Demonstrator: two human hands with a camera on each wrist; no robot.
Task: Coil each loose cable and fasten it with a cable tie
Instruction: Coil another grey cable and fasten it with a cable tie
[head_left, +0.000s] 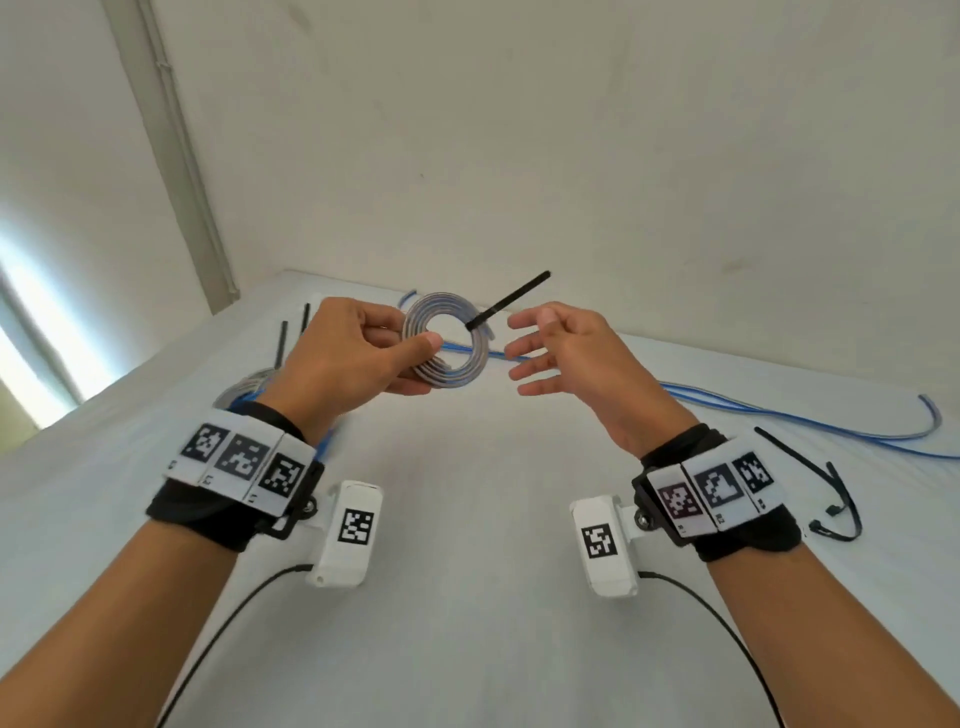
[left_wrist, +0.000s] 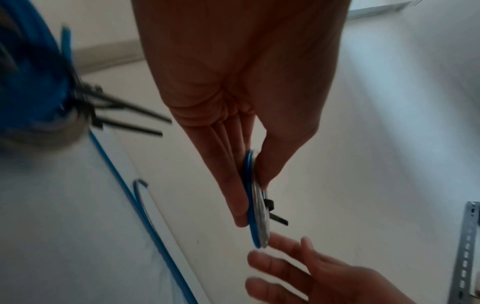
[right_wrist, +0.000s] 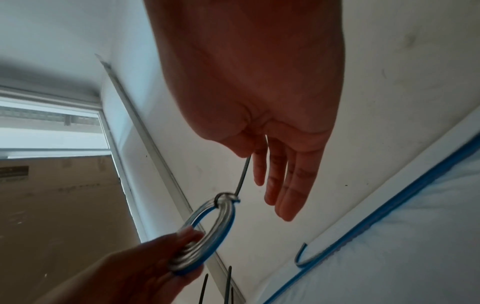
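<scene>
Your left hand (head_left: 358, 353) pinches the tied coil (head_left: 447, 340) above the counter (head_left: 467, 519), right hand (head_left: 566, 358) spread beside it, holding nothing; loosen that pinch and the coil likely drops.

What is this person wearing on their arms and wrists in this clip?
Bare forearms, no sleeves. Each wrist has a black band with a white strip of three square black-and-white markers: left wrist band, right wrist band. A white boxy camera with one marker hangs inside each wrist, trailing a thin black cable.
</scene>
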